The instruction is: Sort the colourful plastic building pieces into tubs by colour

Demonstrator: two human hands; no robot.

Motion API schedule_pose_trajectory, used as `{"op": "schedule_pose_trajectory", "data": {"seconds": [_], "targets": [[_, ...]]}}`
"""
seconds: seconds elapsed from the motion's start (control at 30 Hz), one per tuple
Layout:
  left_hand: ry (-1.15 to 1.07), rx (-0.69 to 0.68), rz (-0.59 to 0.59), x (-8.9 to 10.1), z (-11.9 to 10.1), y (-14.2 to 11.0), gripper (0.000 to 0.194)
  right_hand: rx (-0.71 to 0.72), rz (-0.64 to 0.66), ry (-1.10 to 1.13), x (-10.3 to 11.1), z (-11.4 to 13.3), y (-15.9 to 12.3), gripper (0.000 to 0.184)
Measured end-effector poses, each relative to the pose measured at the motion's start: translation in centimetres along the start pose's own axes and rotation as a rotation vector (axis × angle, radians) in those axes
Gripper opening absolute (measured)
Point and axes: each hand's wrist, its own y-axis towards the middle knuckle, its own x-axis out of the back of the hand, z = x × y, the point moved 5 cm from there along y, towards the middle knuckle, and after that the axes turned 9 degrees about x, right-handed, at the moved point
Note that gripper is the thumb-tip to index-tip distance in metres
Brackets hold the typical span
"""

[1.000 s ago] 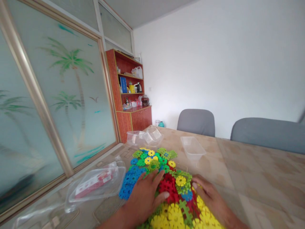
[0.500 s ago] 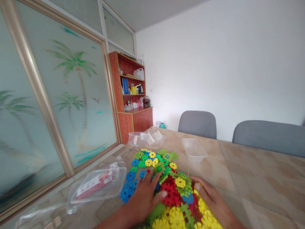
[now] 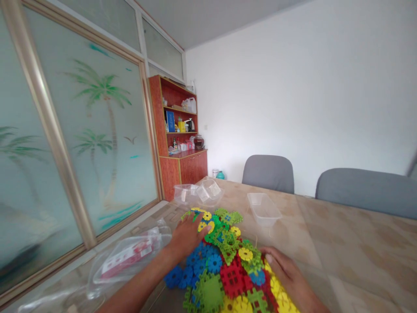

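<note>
A heap of interlocking plastic pieces (image 3: 228, 261) in blue, green, red and yellow lies on the table (image 3: 342, 243) in front of me. My left hand (image 3: 186, 234) reaches forward and rests flat on the far left part of the heap, fingers spread over green and yellow pieces. My right hand (image 3: 282, 271) lies on the right edge of the heap, fingers loosely stretched, touching yellow and green pieces. Neither hand holds anything.
A clear empty tub (image 3: 263, 208) stands beyond the heap, two more clear tubs (image 3: 198, 193) at the far left corner. A clear lid with a red label (image 3: 130, 256) lies left. Two grey chairs (image 3: 269, 173) face the table; a red shelf cabinet (image 3: 180, 134) stands by the glass doors.
My left hand has slid forward from the near blue and red pieces to the far left of the heap. Pieces have shifted beneath it. My right hand has barely moved.
</note>
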Motion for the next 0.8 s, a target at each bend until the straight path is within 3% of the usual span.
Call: {"op": "schedule_pose_trajectory", "data": {"seconds": [0.17, 0.33, 0.6, 0.8], "targets": [[0.008, 0.105, 0.008, -1.3, 1.4, 3.6, 0.053, 0.006, 0.011, -0.004, -0.1, -0.4, -0.1, 0.038], [0.003, 0.181, 0.031, -2.7, 1.4, 5.3, 0.050, 0.017, 0.013, -0.008, -0.3, -0.3, 0.0, 0.037], [-0.008, 0.127, 0.080, -3.2, 0.9, 4.3, 0.047, 0.016, 0.018, 0.016, -0.1, 0.3, 0.0, 0.036], [-0.052, -0.031, 0.133, -2.2, -1.9, 2.3, 0.059, 0.013, 0.044, 0.028, -0.2, 0.2, 0.1, 0.037]]}}
